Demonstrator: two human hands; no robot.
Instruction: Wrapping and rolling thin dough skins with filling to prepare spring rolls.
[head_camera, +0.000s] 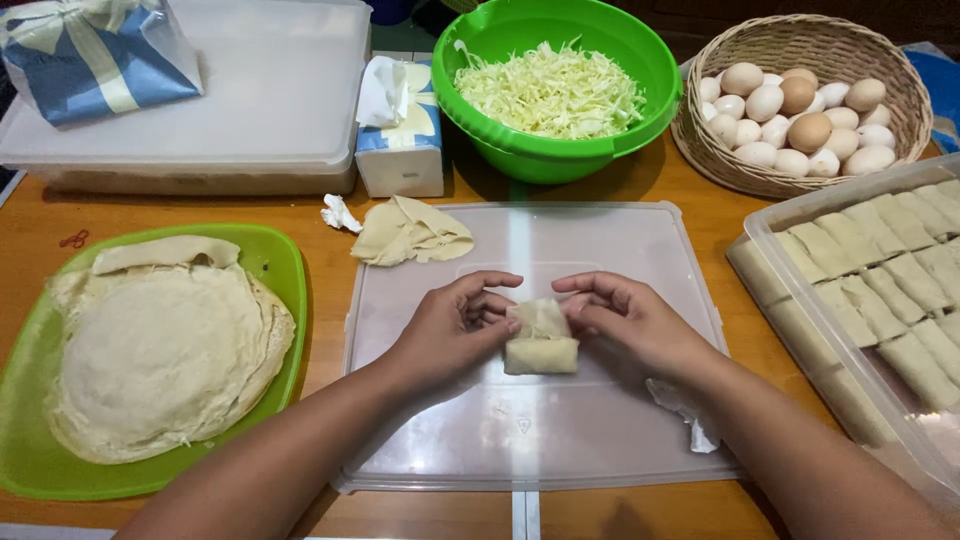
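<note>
A pale, partly rolled pastry wrapper parcel (541, 340) is located near the middle of a flat translucent plastic lid (560, 440), which is laid on the wooden bench (30, 240). The parcel is gripped from both sides: its left end is pinched by the curled fingers of the left hand (452, 332), and its right end and upper flap are pinched by the fingers of the right hand (628, 318). The lower portion of the parcel is already rolled into a short cylinder; the upper flap is seen folded between the fingertips

A crumpled scrap of white tissue (685, 412) is positioned on the lid beneath the right wrist. A loose folded wrapper sheet (411, 232) is found just beyond the lid's far left corner. A stack of round pale wrappers (160, 350) is carried on a green plastic tray (25, 420) to the left. A clear rectangular container (900, 420) filled with rows of finished rolls (890, 280) is placed to the right. Along the far edge, a green bowl (520, 150) of shredded cabbage (550, 90), a woven basket (720, 160) of eggs (800, 110), a tissue box (400, 150) and a large closed translucent box (260, 100) are arranged
</note>
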